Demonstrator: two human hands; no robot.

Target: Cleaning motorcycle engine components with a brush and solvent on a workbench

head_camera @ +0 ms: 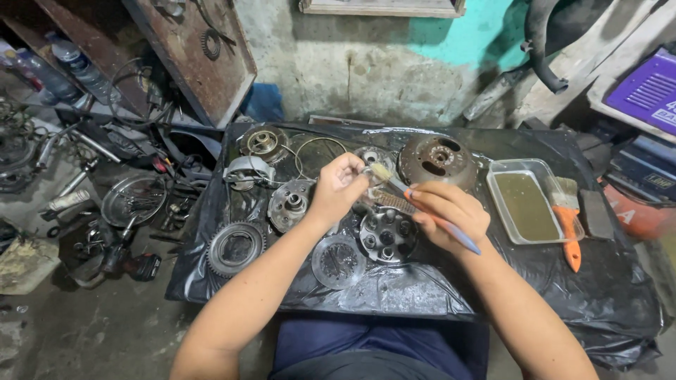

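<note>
Toothbrush (422,207) in right hand (447,214) — left hand (338,186) maybe pinching bristles.

I sit facing a rough grey concrete wall (352,70) with a turquoise patch (465,35) toward its right. Below the wall, black plastic sheeting (394,288) covers my surface. Left of that sheeting the floor (91,331) is bare, dirty concrete, and a rusty metal panel (204,63) leans against the wall.
</note>
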